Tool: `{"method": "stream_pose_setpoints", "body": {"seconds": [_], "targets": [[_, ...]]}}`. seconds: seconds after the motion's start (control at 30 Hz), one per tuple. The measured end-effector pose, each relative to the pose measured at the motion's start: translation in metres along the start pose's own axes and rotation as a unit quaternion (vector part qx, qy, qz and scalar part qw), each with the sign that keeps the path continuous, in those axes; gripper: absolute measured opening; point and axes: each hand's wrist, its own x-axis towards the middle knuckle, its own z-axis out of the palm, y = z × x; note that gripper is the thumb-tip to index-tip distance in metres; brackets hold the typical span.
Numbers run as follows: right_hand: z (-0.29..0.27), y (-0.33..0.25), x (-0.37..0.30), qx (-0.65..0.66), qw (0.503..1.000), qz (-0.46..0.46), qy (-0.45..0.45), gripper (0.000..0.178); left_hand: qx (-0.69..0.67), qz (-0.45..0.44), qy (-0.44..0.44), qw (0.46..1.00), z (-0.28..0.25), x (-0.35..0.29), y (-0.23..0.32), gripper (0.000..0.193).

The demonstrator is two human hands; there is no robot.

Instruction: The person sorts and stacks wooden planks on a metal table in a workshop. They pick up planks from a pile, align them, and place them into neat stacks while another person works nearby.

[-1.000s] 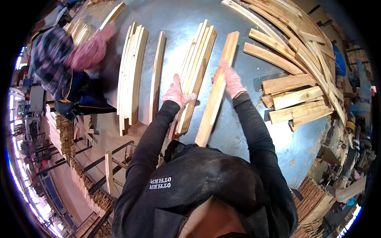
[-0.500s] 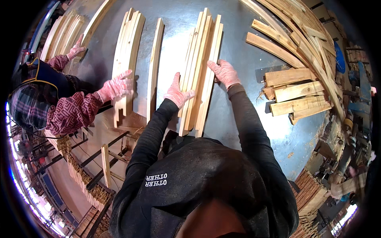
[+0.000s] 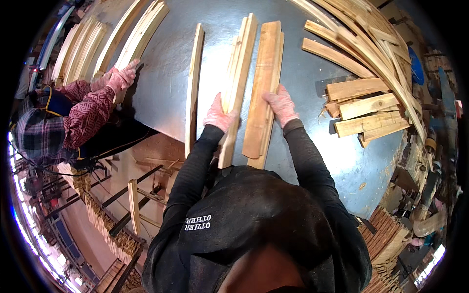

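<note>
Both my hands wear pink-and-white knit gloves. My left hand is closed on the near part of a bundle of pale wooden strips, its thumb lying across the top. To the right, my right hand grips the outer side of a second group. That group has a wide, browner board face showing, with a paler strip along its right edge. A narrow gap of table separates the two groups. My fingers on the far sides are partly hidden. One single strip lies on the table left of my left hand.
A metal-topped table carries everything. At left, a co-worker in a patterned sleeve grips a wood bundle beside further strips. Short boards and a heap of long strips lie at right. Stacked wood stands below.
The wood between my hands has parted into two groups; the right one has shifted right and now shows a broad face. The co-worker's bundle has moved away to the far left.
</note>
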Motion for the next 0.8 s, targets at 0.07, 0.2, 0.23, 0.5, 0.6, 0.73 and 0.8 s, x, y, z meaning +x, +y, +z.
{"method": "stream_pose_setpoints", "body": {"seconds": [0.07,0.2,0.23,0.5,0.6,0.73,0.8], "targets": [[-0.022,0.045,0.015,0.119,0.99,-0.01,0.075,0.068,0.121,-0.011,0.011,0.993,-0.01,-0.001,0.014,0.091],[-0.044,0.063,0.023,0.316,0.947,0.039,-0.046,0.081,0.253,-0.114,-0.036,0.96,-0.036,-0.007,0.06,0.089],[-0.045,0.065,0.024,0.339,0.939,0.04,-0.043,0.082,0.296,-0.032,0.036,0.954,-0.029,-0.011,0.06,0.089],[-0.025,0.026,0.007,0.504,0.858,0.049,-0.084,0.047,-0.527,-0.259,-0.319,0.744,0.034,-0.062,0.095,0.068],[-0.042,0.031,0.027,0.499,0.857,0.117,-0.054,0.053,-0.5,-0.188,-0.33,0.778,0.057,-0.062,0.096,0.063],[-0.046,0.03,-0.001,0.304,0.951,0.053,-0.016,0.048,-0.273,-0.098,-0.298,0.91,0.085,-0.047,0.074,0.065],[-0.048,0.015,-0.029,0.201,0.979,0.025,0.011,0.047,-0.172,-0.078,-0.266,0.945,0.072,-0.055,0.105,0.064]]}}
